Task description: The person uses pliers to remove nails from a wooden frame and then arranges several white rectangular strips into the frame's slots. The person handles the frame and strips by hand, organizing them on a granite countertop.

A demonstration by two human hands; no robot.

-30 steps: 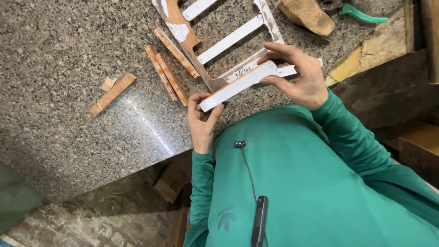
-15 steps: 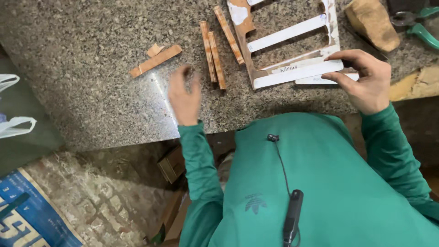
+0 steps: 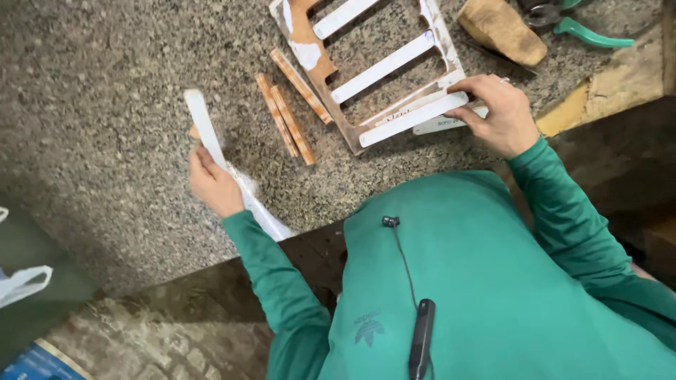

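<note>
Head view: our left hand [image 3: 211,184] fingers clamped on white strip [image 3: 203,127] at 9 o'clock; right hand [image 3: 498,119] fingers pinch white slat [image 3: 412,119] of wooden frame [image 3: 313,60], 1 o'clock.

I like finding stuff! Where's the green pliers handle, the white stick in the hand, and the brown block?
green pliers handle [image 3: 590,34], head view, middle of the handle.
white stick [image 3: 203,123], head view, upper half.
brown block [image 3: 501,29], head view, top face.

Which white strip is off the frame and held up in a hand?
The white strip in the left hand, far left over the counter. The other strips sit in or against the frame by the right hand.
</note>
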